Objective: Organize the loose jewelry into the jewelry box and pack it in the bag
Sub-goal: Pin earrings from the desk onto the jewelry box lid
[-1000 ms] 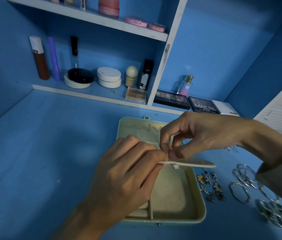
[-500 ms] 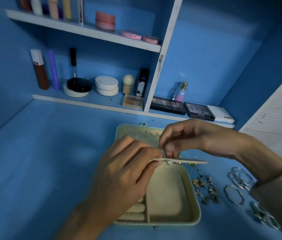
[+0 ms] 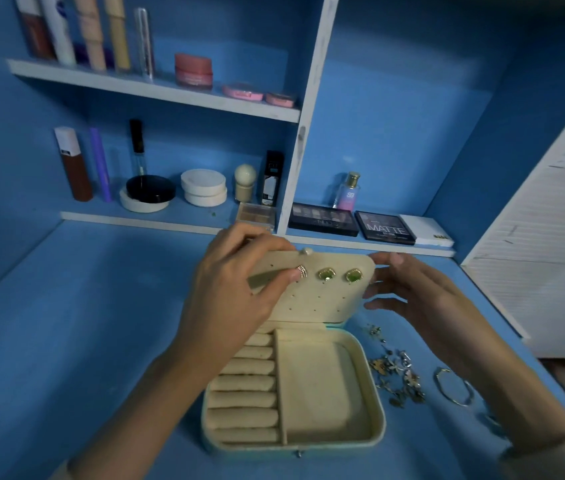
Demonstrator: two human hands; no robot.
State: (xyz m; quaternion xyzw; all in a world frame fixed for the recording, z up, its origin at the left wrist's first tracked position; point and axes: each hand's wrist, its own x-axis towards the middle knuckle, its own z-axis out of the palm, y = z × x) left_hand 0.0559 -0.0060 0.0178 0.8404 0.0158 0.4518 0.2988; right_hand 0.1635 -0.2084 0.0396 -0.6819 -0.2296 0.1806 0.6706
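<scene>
A cream jewelry box (image 3: pixel 374 393) lies open on the blue surface, with ring rolls on its left and a bare compartment on its right. Its perforated earring panel (image 3: pixel 322 303) stands up at the back and carries two green stud earrings (image 3: pixel 340 274) and a striped gold earring (image 3: pixel 301 271). My left hand (image 3: pixel 229 296) grips the panel's left side, thumb beside the gold earring. My right hand (image 3: pixel 409 292) is at the panel's right edge with fingers spread and relaxed. Loose charms (image 3: pixel 399 372) and a bangle (image 3: pixel 454 386) lie right of the box.
White shelves (image 3: pixel 156 88) behind hold makeup bottles, jars and compacts. Eyeshadow palettes (image 3: pixel 385 227) and a perfume bottle (image 3: pixel 347 192) sit on the low ledge right behind the box. A white slatted panel (image 3: pixel 551 237) stands at the right.
The earring panel, held flat and edge-on over the box before, now stands up facing me. My right hand let go of its pinch and moved to the panel's right edge.
</scene>
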